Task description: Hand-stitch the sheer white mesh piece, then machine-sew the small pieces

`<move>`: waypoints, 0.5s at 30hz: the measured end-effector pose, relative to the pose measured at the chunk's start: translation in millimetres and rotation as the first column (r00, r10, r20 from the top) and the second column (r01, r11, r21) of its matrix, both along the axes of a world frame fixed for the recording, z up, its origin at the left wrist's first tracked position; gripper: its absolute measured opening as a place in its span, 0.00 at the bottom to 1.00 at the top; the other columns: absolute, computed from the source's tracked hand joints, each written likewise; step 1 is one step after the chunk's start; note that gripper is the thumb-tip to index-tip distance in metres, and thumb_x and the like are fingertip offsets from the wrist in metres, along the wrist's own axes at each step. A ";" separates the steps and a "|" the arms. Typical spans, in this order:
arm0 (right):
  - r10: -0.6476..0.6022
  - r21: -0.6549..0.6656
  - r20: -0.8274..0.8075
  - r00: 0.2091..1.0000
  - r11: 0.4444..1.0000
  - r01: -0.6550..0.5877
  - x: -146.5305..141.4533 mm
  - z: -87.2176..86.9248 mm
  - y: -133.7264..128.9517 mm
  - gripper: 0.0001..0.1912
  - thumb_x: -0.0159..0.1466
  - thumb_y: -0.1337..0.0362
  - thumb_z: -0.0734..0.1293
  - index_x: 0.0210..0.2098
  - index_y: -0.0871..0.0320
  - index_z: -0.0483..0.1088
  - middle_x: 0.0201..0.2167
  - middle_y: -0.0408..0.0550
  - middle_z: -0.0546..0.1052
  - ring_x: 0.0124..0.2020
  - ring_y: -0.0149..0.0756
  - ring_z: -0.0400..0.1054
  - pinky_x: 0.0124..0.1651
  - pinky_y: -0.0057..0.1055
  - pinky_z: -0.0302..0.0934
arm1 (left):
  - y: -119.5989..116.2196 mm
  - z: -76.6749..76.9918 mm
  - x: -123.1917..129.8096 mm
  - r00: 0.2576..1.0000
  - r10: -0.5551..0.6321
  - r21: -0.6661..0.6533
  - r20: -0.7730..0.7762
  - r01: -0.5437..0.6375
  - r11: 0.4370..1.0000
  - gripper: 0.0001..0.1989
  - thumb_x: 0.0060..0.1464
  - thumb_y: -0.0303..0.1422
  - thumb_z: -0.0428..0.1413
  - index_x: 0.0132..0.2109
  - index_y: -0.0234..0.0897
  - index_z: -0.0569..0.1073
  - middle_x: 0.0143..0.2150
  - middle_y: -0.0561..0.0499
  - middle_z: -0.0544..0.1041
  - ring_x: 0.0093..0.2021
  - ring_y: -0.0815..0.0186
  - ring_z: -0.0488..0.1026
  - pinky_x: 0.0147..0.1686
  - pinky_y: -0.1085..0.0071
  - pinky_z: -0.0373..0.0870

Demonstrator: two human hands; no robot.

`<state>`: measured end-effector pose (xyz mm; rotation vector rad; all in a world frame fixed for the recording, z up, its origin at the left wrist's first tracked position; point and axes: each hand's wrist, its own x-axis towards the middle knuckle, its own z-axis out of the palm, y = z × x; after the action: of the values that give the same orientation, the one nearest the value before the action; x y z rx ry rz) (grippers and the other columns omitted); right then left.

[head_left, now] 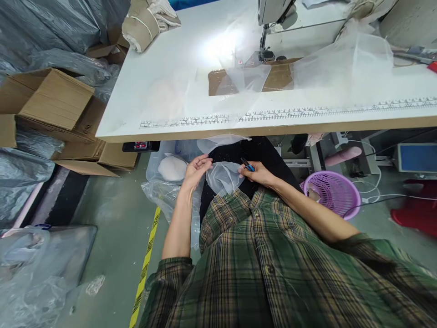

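A piece of sheer white fabric (223, 178) lies across my lap between my two hands. My left hand (197, 171) is at its left edge, thumb and fingers drawn together; whatever is between the fingertips is too small to make out. In my right hand (258, 174) is a small pair of thread snips (248, 166) with blue handles, blades pointing up and left. The fingertips of that hand are by the right edge of the fabric. Left of my lap, a clear plastic bin (153, 159) holds a rounded stack of white pieces (172, 168).
The white sewing table (164, 91), with a printed ruler along its front edge, stands ahead, carrying a sewing machine (273, 13) and more sheer fabric (344, 68). Cardboard boxes (56, 98) are at left. A purple basket (336, 193) stands on the floor at right.
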<state>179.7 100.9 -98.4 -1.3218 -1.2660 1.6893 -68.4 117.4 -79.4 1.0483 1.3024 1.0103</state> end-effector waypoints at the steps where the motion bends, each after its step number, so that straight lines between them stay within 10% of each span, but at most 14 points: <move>1: 0.001 0.008 -0.010 1.000 1.000 -0.001 1.2 -0.3 -0.1 0.23 0.54 0.45 0.73 0.34 0.60 0.73 0.23 0.45 0.77 0.17 0.24 0.55 0.19 0.24 0.52 | -3.4 1.8 1.1 0.998 -0.062 -0.003 -0.018 0.062 0.998 0.32 0.38 0.42 0.71 0.50 0.34 0.74 0.44 0.44 0.79 0.35 0.68 0.75 0.39 0.69 0.73; 7: 0.016 0.084 0.039 0.999 0.996 -0.019 2.2 -6.0 0.3 0.23 0.57 0.47 0.69 0.41 0.61 0.75 0.24 0.45 0.77 0.17 0.25 0.57 0.20 0.25 0.53 | -0.3 8.6 1.0 0.950 -0.212 0.065 -0.231 0.233 0.970 0.32 0.41 0.36 0.69 0.54 0.35 0.72 0.49 0.42 0.78 0.33 0.70 0.74 0.39 0.69 0.74; 11: -0.053 0.103 0.157 0.986 0.994 0.037 -0.7 -8.0 0.5 0.22 0.58 0.49 0.69 0.40 0.62 0.75 0.22 0.44 0.75 0.14 0.25 0.58 0.19 0.26 0.53 | 13.9 13.0 -7.1 0.877 -0.098 0.171 -0.470 0.200 0.965 0.36 0.41 0.37 0.68 0.58 0.35 0.70 0.61 0.37 0.71 0.53 0.55 0.74 0.56 0.58 0.69; 15: -0.240 0.220 0.253 0.937 0.958 0.186 6.5 2.9 0.2 0.21 0.59 0.50 0.69 0.42 0.61 0.75 0.23 0.43 0.74 0.19 0.29 0.64 0.25 0.27 0.58 | 14.7 22.7 -20.0 0.767 -0.111 0.078 -0.633 0.205 0.976 0.55 0.37 0.47 0.70 0.68 0.34 0.57 0.72 0.33 0.54 0.70 0.43 0.54 0.66 0.52 0.55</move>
<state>186.2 101.1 -95.5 -1.5530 -1.3476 1.2291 -88.4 132.1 -56.7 1.6742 1.6482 0.6399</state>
